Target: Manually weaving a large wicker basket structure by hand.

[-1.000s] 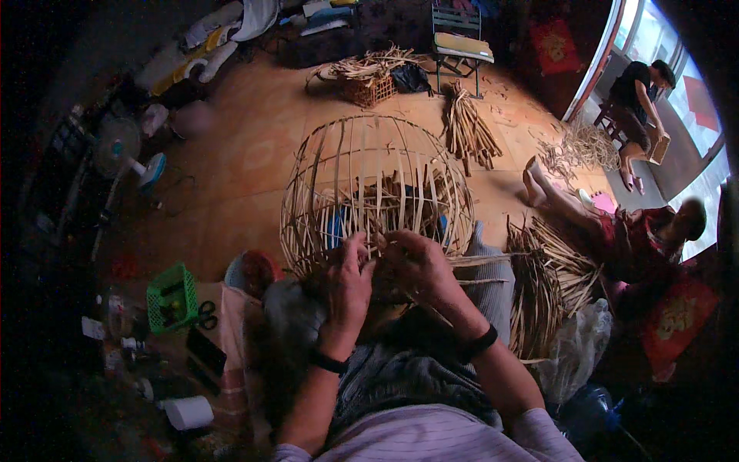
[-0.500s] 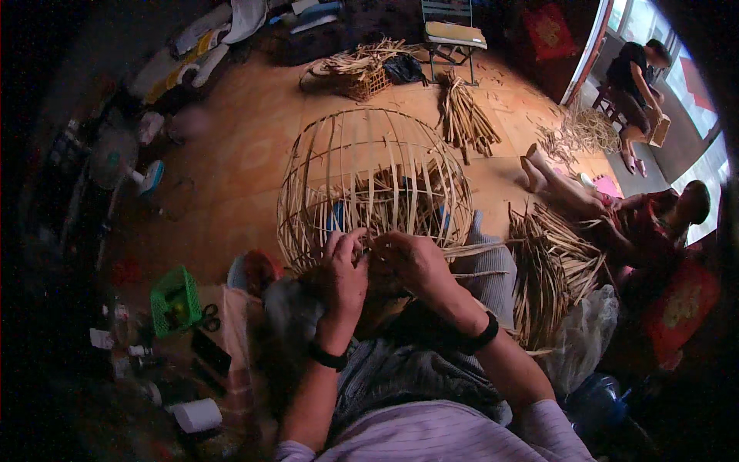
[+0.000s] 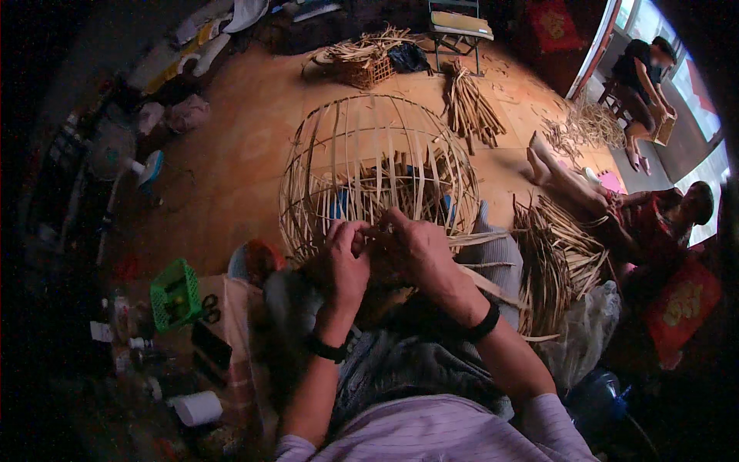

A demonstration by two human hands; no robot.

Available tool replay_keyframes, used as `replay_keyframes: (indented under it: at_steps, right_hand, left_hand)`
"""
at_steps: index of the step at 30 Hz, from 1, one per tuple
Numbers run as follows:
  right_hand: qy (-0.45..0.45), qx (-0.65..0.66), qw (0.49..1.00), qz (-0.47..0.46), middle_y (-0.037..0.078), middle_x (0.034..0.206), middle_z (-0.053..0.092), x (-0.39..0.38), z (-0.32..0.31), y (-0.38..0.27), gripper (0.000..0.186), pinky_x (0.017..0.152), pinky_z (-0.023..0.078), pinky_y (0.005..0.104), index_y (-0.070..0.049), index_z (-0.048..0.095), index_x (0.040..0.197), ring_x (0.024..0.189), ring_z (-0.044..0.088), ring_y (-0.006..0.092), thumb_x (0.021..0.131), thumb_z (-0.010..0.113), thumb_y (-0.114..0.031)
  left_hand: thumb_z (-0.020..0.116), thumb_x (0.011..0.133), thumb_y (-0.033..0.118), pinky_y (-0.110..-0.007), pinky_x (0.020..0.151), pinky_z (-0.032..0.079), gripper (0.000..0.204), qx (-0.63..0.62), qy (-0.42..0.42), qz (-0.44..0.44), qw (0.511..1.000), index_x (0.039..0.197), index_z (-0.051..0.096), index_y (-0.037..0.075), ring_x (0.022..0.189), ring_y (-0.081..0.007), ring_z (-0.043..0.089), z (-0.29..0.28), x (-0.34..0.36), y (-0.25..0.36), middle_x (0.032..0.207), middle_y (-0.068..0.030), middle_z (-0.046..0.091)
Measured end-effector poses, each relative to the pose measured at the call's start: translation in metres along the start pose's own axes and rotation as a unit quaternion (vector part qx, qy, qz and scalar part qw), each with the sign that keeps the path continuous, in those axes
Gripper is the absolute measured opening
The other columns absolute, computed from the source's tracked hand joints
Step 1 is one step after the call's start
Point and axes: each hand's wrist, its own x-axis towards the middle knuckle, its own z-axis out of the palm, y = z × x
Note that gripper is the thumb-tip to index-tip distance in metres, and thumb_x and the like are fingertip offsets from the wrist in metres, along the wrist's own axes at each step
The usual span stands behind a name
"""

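In front of me stands an open, rounded basket frame (image 3: 393, 181) of thin pale wicker strips, with hoops crossing its uprights. At its near edge my left hand (image 3: 348, 262) is closed, thumb and index finger pinched at the weave. My right hand (image 3: 423, 254) is closed close beside it, its fingertips pressed together on a strip. What lies between the fingertips is small and partly hidden. Loose strip ends (image 3: 481, 239) stick out to the right from beneath my right hand, across my knee (image 3: 496, 273). More cut strips and bits of blue show through the frame.
A heap of strips (image 3: 558, 254) lies to my right, beside a clear plastic bag (image 3: 589, 331). Farther off are a strip bundle (image 3: 471, 108), a square basket (image 3: 369, 73) and a folding chair (image 3: 460, 27). A green basket (image 3: 175, 296) and scissors (image 3: 209, 309) sit left. Two people sit at right.
My right hand has risen slightly, its fingers lifted above the left hand's. The strip ends at its right have shifted, one now drooping over my knee. The view has moved a little.
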Motion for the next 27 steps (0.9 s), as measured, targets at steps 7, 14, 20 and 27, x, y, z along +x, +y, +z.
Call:
replay_keyframes:
  at_steps: [7, 14, 20, 27]
  right_hand:
    - [-0.041, -0.076, 0.995, -0.051, 0.019, 0.088, 0.068, -0.022, -0.021, -0.009, 0.047, 0.063, 0.053, 0.0503, -0.009, 0.055, 0.140, 0.076, 0.069, 0.0393, 0.093, 0.061, -0.012]
    - [-0.011, -0.176, 0.984, -0.026, 0.017, 0.110, 0.057, -0.039, -0.047, 0.008, 0.035, 0.083, 0.051, 0.0492, -0.007, 0.057, 0.118, 0.105, 0.058, 0.0391, 0.087, 0.070, -0.017]
    - [-0.200, -0.207, 0.957, 0.021, 0.020, 0.142, 0.053, -0.033, -0.072, -0.003, 0.059, 0.112, 0.044, 0.0493, -0.008, 0.052, 0.152, 0.132, 0.051, 0.0408, 0.094, 0.056, -0.018]
    - [-0.005, -0.263, 0.960, -0.096, 0.009, 0.121, 0.062, -0.102, -0.027, 0.019, 0.058, 0.090, 0.051, 0.0429, -0.011, 0.050, 0.153, 0.105, 0.060, 0.0267, 0.095, 0.058, -0.017]
  left_hand:
    - [0.066, 0.082, -0.012, -0.043, 0.085, 0.056, 0.025, 0.152, -0.045, 0.157, 0.975, 0.102, 0.066, 0.002, 0.100, -0.0334, 0.068, -0.020, -0.008, 0.013, 0.107, -0.0118, 0.066]
    - [0.063, 0.088, 0.000, -0.045, 0.092, 0.052, 0.020, 0.248, -0.125, 0.228, 0.933, 0.107, 0.066, 0.003, 0.105, -0.0335, 0.063, -0.027, -0.008, 0.039, 0.113, -0.0108, 0.068]
    - [0.066, 0.090, 0.004, -0.048, 0.094, 0.049, 0.023, 0.294, -0.198, 0.191, 0.915, 0.112, 0.065, 0.004, 0.106, -0.0345, 0.063, -0.038, 0.002, 0.050, 0.107, -0.0127, 0.069]
    - [0.069, 0.092, 0.001, -0.046, 0.095, 0.055, 0.034, 0.146, -0.183, 0.074, 0.969, 0.124, 0.067, 0.009, 0.107, -0.0364, 0.071, -0.031, 0.005, 0.044, 0.115, -0.0153, 0.075]
